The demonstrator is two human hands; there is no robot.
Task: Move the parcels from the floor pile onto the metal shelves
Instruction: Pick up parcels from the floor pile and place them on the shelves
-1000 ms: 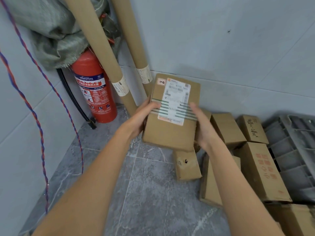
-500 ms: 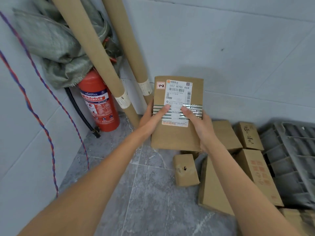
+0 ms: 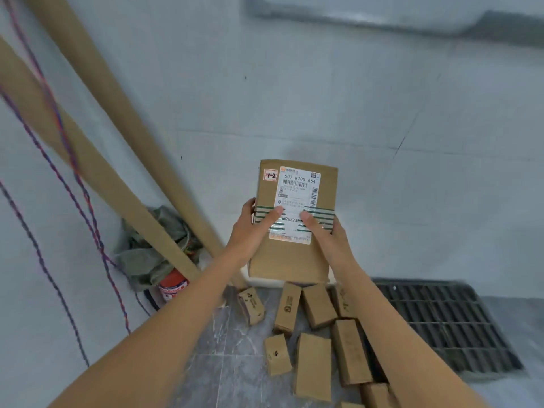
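Observation:
I hold a flat brown cardboard parcel (image 3: 291,260) upright in front of me, its white shipping label and green-striped tape facing me. My left hand (image 3: 250,228) grips its left edge with the thumb on the label. My right hand (image 3: 326,231) grips the right edge, thumb also on the tape. Below, the floor pile of several small brown parcels (image 3: 312,340) lies on the grey floor against the wall. No metal shelves are in view.
Two long cardboard tubes (image 3: 123,160) lean into the left corner over a red fire extinguisher (image 3: 172,285) and a grey-green sack (image 3: 147,254). Red-blue twisted cords (image 3: 73,184) hang on the left wall. A dark grated pallet (image 3: 447,325) lies at right.
The parcel has risen well above the floor pile and the view has pulled up and back. Both thumbs stay pressed on the label.

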